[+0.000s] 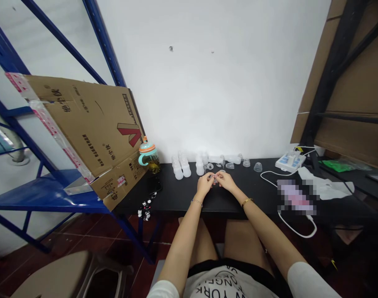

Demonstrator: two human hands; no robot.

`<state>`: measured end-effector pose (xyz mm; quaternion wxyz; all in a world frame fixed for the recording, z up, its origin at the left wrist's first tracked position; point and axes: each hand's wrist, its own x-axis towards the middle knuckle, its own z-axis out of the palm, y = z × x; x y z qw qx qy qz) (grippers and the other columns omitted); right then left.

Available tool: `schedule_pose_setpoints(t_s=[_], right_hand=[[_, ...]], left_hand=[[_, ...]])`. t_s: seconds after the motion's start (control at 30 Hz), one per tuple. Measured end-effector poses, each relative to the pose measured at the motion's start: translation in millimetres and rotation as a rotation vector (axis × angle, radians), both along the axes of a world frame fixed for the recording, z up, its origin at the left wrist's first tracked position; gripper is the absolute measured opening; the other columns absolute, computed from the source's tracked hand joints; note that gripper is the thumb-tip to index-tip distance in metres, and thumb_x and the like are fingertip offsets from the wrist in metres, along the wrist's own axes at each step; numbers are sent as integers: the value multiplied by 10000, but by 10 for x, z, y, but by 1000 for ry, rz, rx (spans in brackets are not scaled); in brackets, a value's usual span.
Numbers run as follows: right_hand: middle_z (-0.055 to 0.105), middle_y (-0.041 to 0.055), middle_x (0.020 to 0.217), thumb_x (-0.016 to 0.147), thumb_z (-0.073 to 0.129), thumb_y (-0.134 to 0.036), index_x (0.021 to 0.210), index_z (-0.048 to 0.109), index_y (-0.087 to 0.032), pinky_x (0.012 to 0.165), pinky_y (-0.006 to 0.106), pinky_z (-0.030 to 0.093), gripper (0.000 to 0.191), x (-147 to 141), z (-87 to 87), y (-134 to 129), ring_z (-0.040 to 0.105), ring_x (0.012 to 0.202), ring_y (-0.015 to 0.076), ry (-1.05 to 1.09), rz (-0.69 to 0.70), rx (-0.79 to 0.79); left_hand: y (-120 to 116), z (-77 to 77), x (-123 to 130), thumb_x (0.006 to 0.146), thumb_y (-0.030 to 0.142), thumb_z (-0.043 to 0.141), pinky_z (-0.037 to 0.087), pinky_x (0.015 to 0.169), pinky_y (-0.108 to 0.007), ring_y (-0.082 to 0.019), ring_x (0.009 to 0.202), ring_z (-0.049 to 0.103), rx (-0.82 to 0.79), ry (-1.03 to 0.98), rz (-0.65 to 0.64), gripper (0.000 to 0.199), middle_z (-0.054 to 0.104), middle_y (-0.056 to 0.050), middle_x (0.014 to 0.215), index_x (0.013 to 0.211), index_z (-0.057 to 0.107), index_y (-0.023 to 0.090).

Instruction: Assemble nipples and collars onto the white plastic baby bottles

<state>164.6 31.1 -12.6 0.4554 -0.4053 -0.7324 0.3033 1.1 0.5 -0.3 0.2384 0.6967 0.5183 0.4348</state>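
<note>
Two sets of fingers, those of the left hand [204, 185] and the right hand [226, 181], close together on a small clear piece [215, 178] over the middle of the black flat surface [221, 199]; its exact shape is too small to tell. Just beyond them lies a clear ring-shaped part [210, 166]. Frosted white rounded bottles [185, 167] stand in a group to the far left of the hands, and clear domed caps [257, 167] sit to the far right. Farther left are a clear jug with a turquoise handle and orange-trimmed lid [150, 157], a dark phone [155, 186] and, nearer, a black-and-white charm string [144, 210]. A white power strip [290, 160] rests well to the right, near a crumpled white sheet [327, 185].
</note>
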Motion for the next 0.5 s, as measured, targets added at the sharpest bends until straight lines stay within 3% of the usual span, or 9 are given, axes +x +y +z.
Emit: schedule_pose_setpoints(t_s=[0.27,0.5], right_hand=[[625,-47,628,876,571,-294,1017,636,-199,406,181,426,182,9,-8,13,556,399,93,13,-36,-35],[679,-19,719,874,640,-404,1044,619,-196,399,181,448,270,-9,36,-40,562,414,85,19,-3,-80]], left_hand=[[14,-29,-4,896,305,614,468,681,-247,-152,661,687,78,25,89,218,775,16,882,1111,626,269],[-3,-8,-23,911,265,566,464,712,-257,-167,708,691,110,20,171,177,766,3,851,1081,616,256]])
